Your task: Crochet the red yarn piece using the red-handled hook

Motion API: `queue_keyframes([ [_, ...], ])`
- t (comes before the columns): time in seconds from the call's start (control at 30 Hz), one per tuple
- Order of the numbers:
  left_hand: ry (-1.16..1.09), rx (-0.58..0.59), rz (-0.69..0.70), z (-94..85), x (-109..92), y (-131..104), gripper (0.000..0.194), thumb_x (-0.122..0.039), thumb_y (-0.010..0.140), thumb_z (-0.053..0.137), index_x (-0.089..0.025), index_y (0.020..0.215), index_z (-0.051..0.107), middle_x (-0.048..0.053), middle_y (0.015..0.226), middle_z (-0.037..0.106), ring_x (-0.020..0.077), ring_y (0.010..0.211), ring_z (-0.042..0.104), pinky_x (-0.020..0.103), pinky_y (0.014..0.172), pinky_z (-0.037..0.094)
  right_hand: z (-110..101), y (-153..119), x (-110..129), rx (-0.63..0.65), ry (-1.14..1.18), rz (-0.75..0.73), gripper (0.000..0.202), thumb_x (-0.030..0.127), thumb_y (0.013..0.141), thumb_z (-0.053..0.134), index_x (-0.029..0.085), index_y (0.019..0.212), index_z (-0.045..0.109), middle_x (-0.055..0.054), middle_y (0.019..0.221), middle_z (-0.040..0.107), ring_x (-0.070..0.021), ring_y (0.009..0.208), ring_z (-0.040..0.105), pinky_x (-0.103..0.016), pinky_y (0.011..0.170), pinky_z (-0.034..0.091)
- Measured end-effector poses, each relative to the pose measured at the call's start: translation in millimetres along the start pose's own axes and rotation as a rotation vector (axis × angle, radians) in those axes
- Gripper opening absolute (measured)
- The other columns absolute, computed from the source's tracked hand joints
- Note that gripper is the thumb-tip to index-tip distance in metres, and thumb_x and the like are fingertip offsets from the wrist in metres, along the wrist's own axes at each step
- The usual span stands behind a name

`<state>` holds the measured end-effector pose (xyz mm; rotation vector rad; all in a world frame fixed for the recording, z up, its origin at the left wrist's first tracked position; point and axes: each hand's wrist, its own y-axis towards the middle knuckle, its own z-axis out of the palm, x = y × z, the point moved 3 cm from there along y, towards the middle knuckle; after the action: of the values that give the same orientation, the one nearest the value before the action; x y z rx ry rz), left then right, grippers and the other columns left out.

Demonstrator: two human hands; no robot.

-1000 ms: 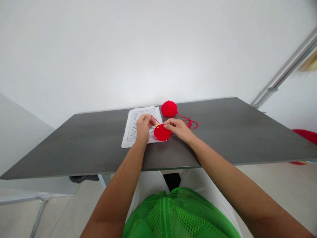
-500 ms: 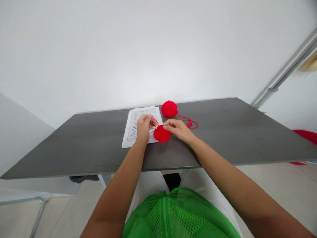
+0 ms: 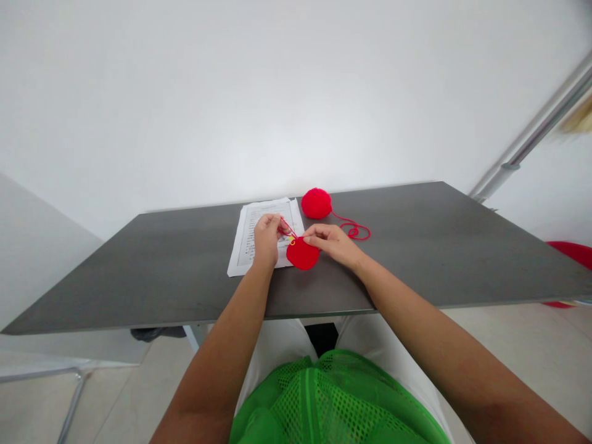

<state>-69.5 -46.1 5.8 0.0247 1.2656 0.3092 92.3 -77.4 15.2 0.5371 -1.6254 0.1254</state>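
A round red crocheted piece (image 3: 303, 254) hangs just above the table's front part, with a small yellow ring-like marker (image 3: 292, 241) at its upper left edge. My right hand (image 3: 333, 242) pinches the piece's top edge between thumb and fingers. To its left, my left hand (image 3: 268, 237) is closed on red yarn that runs in a taut strand down to the piece. Whether a hook is in the left fingers is too small to tell. Behind the hands lies a red yarn ball (image 3: 316, 203), its loose strand (image 3: 354, 232) curled on the table to the right.
Printed paper sheets (image 3: 241, 250) lie under and beside my left hand on the dark grey table (image 3: 416, 246). A white wall stands behind the table. A metal pole (image 3: 531, 139) leans at the right, with a red object (image 3: 571, 251) beyond the table's right end.
The red piece has dropped and tilted slightly, and the strand between it and my left hand looks longer. My left hand has shifted a little left; both hands keep their hold.
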Motion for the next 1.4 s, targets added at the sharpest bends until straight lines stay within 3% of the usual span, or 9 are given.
queue_keyframes([
  [0.83,0.115,-0.081,-0.088,-6.1,8,4,0.018,-0.024,0.075,0.061,-0.017,0.063,0.051,-0.003,0.052,0.054,0.0089,0.045,0.052,0.022,0.051,0.045,0,-2,2,0.039,0.018,-0.016,0.022,0.037,0.077,0.066,0.015,0.08,0.066,0.001,0.064,0.062,-0.0122,0.059,0.054,-0.026,0.06,0.041],
  [1.07,0.196,-0.11,-0.026,-12.1,10,8,0.013,-0.024,0.076,0.054,-0.017,0.066,0.052,-0.002,0.055,0.056,0.011,0.05,0.054,0.026,0.057,0.048,1,-2,2,0.054,0.051,-0.018,0.024,0.038,0.075,0.068,0.014,0.08,0.067,0.0,0.064,0.064,-0.0123,0.059,0.055,-0.025,0.059,0.042],
  [1.13,0.206,-0.111,-0.012,-11.1,9,8,0.002,-0.018,0.071,0.056,-0.017,0.072,0.055,0.0,0.064,0.062,0.0127,0.059,0.059,0.028,0.065,0.05,1,-1,1,0.038,0.07,-0.007,0.022,0.036,0.075,0.067,0.014,0.079,0.066,0.0,0.065,0.064,-0.0121,0.059,0.056,-0.025,0.06,0.042],
  [1.17,0.208,-0.103,0.013,-9.9,7,7,0.008,-0.014,0.067,0.057,-0.017,0.075,0.057,0.001,0.07,0.065,0.0136,0.067,0.062,0.029,0.071,0.05,1,-1,1,0.024,0.073,-0.001,0.022,0.036,0.075,0.067,0.014,0.079,0.066,0.0,0.066,0.064,-0.0122,0.06,0.056,-0.025,0.06,0.042],
  [1.23,0.209,-0.031,0.079,-5.0,2,4,0.021,-0.01,0.062,0.056,-0.018,0.081,0.06,0.002,0.083,0.068,0.0149,0.084,0.064,0.029,0.082,0.048,0,0,0,-0.021,0.061,0.005,0.02,0.034,0.074,0.067,0.015,0.078,0.066,0.0,0.067,0.065,-0.0126,0.061,0.057,-0.026,0.061,0.043],
  [1.3,0.219,0.13,0.109,3.0,-4,-1,0.016,-0.016,0.066,0.055,-0.019,0.08,0.063,0.002,0.085,0.069,0.016,0.09,0.063,0.029,0.085,0.046,-2,1,-2,-0.073,0.035,0.007,0.019,0.034,0.074,0.066,0.015,0.078,0.065,0.0,0.066,0.065,-0.0128,0.06,0.057,-0.026,0.06,0.043],
  [1.4,0.319,0.396,-0.012,14.4,-6,-11,0.016,-0.032,0.072,0.057,-0.017,0.071,0.063,-0.001,0.068,0.062,0.014,0.068,0.057,0.026,0.068,0.044,-6,3,-5,-0.148,0.013,0.0,0.019,0.034,0.073,0.064,0.016,0.076,0.064,0.001,0.064,0.063,-0.0127,0.058,0.055,-0.026,0.059,0.043],
])
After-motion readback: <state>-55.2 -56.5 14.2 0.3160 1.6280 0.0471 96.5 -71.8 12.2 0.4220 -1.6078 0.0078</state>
